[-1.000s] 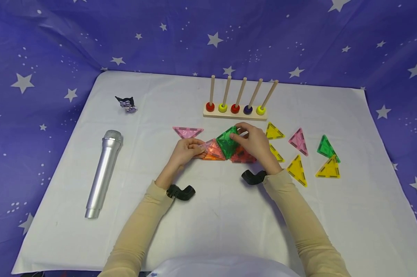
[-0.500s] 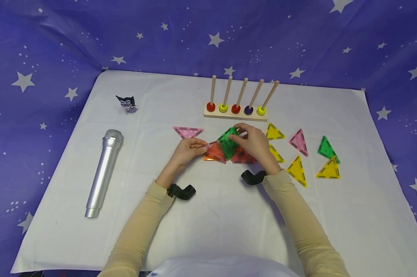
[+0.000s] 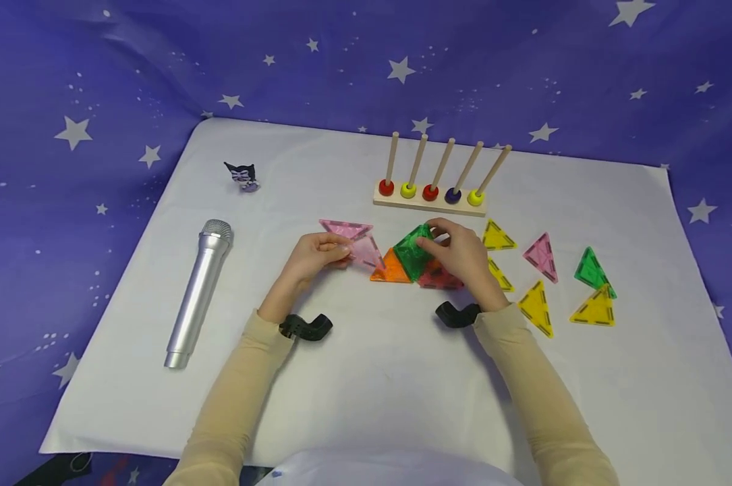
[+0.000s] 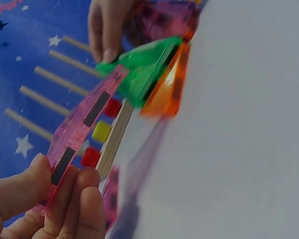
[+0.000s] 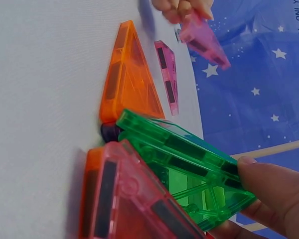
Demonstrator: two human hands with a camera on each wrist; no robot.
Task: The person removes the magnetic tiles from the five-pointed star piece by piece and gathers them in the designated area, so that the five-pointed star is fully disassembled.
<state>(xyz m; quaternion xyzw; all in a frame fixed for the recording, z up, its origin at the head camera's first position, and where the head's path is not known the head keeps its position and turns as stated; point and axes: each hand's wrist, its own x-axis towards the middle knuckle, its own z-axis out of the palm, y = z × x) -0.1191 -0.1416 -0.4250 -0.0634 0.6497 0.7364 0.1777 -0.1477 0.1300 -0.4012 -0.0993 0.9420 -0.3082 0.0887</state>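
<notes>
Thumb and fingers of my left hand (image 3: pixel 317 256) pinch a see-through pink triangular magnetic tile (image 4: pixel 84 124), held up off the table and tilted. With my right hand (image 3: pixel 463 253) I pinch the upper corner of green magnetic tiles (image 5: pixel 189 159), whose edges look doubled in the right wrist view. Their lower end meets an orange triangular tile (image 3: pixel 391 268) lying to the left. Beside the green, partly under my right hand, a pink tile (image 5: pixel 124 194) lies over orange. Another pink tile (image 3: pixel 344 228) lies flat behind my left fingers.
Behind the hands stands a wooden peg rack (image 3: pixel 429 199) with red, yellow and dark beads. Several yellow tiles (image 3: pixel 536 307), a pink tile (image 3: pixel 542 256) and a green tile (image 3: pixel 593 270) lie right. Left are a silver microphone (image 3: pixel 198 293) and a small dark figurine (image 3: pixel 242 177).
My left hand has lifted the pink tile off the orange one and carried it left, uncovering the orange. My right hand keeps its grip on the green tiles. The head view has shifted slightly.
</notes>
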